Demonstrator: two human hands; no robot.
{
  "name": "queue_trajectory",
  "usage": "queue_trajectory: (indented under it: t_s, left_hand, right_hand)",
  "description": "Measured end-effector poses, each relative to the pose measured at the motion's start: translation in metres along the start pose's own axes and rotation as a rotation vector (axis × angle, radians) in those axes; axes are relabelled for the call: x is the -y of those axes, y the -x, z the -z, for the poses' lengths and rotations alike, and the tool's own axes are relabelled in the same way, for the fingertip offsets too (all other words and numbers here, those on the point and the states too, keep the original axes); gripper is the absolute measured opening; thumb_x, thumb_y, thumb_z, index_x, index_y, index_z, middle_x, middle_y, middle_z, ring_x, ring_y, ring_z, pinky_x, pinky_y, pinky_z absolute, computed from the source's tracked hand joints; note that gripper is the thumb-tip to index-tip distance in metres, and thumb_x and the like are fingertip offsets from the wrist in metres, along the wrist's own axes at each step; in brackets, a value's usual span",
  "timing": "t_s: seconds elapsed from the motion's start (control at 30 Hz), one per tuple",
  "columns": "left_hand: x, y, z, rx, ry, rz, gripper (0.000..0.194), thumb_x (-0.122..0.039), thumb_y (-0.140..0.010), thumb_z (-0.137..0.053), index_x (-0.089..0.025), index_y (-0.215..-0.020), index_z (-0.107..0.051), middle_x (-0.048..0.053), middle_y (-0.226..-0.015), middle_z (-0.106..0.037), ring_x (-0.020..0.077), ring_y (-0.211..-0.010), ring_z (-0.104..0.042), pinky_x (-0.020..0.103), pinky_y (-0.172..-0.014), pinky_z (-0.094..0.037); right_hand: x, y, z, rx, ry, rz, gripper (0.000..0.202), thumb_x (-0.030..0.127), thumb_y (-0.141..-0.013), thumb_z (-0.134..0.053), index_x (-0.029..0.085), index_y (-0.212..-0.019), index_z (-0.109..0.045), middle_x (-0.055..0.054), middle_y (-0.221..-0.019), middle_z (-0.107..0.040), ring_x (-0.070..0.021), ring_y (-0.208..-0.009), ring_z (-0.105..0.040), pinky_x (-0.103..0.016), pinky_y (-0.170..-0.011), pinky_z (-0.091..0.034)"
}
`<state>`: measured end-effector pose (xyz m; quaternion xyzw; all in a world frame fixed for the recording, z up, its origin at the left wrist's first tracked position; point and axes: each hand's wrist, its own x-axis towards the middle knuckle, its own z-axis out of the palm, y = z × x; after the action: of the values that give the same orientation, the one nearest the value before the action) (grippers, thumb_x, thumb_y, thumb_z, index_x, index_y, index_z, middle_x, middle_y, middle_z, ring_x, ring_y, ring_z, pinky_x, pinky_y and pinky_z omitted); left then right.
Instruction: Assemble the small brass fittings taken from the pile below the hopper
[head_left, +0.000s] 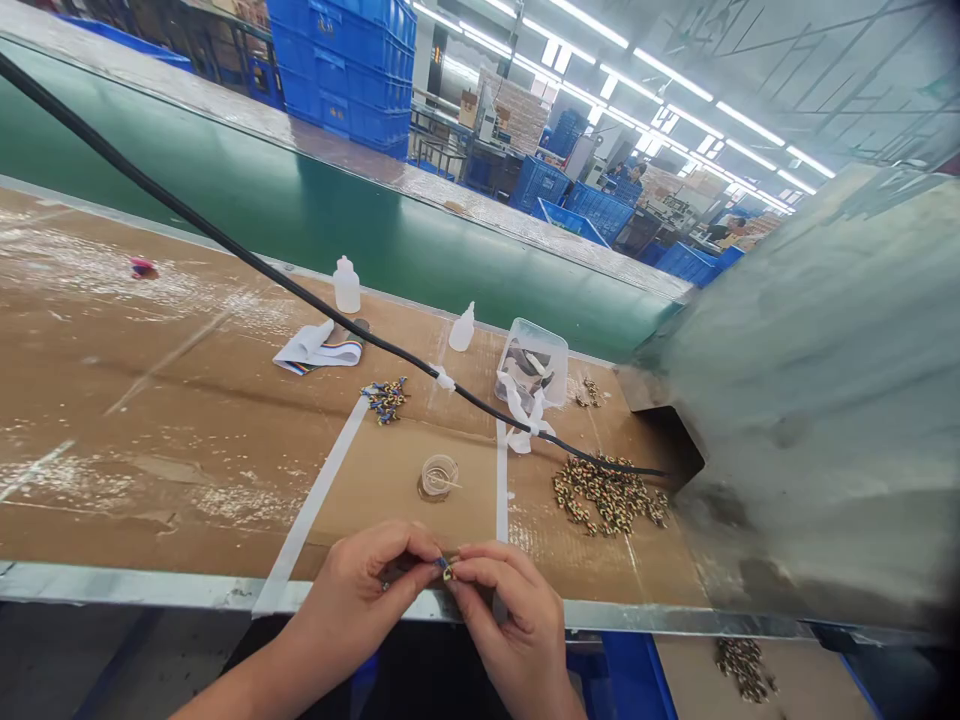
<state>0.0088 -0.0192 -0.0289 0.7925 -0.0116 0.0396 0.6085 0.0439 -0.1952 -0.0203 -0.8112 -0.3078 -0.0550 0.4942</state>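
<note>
Left hand: thumb and index finger pinched on the blue end of a tiny blue-and-yellow piece; further detail too small to tell. Right hand: thumb and fingers closed on the same piece's yellow end. Piece located between both sets of fingertips, above the near edge of a brown cardboard-covered bench.

Beyond the hands: one small round clear plastic cup, a thin stick in it. Beyond the cup, to its left: one small pile of blue-and-yellow pieces. To the cup's right: one larger heap of small dark-and-yellow pieces.

Toward the far edge: two white plastic squeeze bottles, standing apart; one folded white strip with coloured edge stripes; one clear rectangular plastic box, holding grey and white scraps. Crossing above the bench: one black cable.
</note>
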Motion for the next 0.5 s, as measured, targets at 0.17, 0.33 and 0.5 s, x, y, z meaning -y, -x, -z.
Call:
queue_trajectory:
  t_s: [0.17,0.33,0.5]
  left_hand:
    - [-0.003,0.000,0.000,-0.005,-0.055,0.011,0.009,-0.021,-0.083,-0.054,-0.021,-0.080,-0.062,0.000,-0.078,-0.067,0.0140,-0.074,-0.063,0.023,-0.068,-0.050]
    - [-0.008,0.001,0.002,0.028,-0.077,0.023,0.012,-0.024,-0.084,-0.052,-0.021,-0.080,-0.063,0.001,-0.077,-0.067,0.0142,-0.072,-0.062,0.023,-0.067,-0.050]
    - [-0.011,0.002,0.001,-0.003,0.011,0.088,0.015,-0.030,-0.083,-0.055,-0.019,-0.077,-0.063,0.003,-0.075,-0.067,0.0162,-0.072,-0.063,0.025,-0.068,-0.052]
  right_hand:
    - [-0.005,0.000,-0.002,-0.017,0.023,0.046,0.018,0.010,-0.080,-0.062,0.023,-0.091,-0.065,-0.002,-0.092,-0.067,-0.0115,-0.086,-0.065,-0.019,-0.077,-0.053]
    - [-0.005,-0.001,-0.003,-0.012,0.000,0.030,0.018,0.011,-0.081,-0.061,0.024,-0.092,-0.065,-0.002,-0.089,-0.068,-0.0128,-0.084,-0.065,-0.021,-0.075,-0.054]
    - [-0.011,0.000,-0.005,-0.047,-0.059,-0.014,0.018,0.012,-0.080,-0.061,0.024,-0.094,-0.063,-0.001,-0.088,-0.068,-0.0140,-0.082,-0.064,-0.023,-0.074,-0.053]
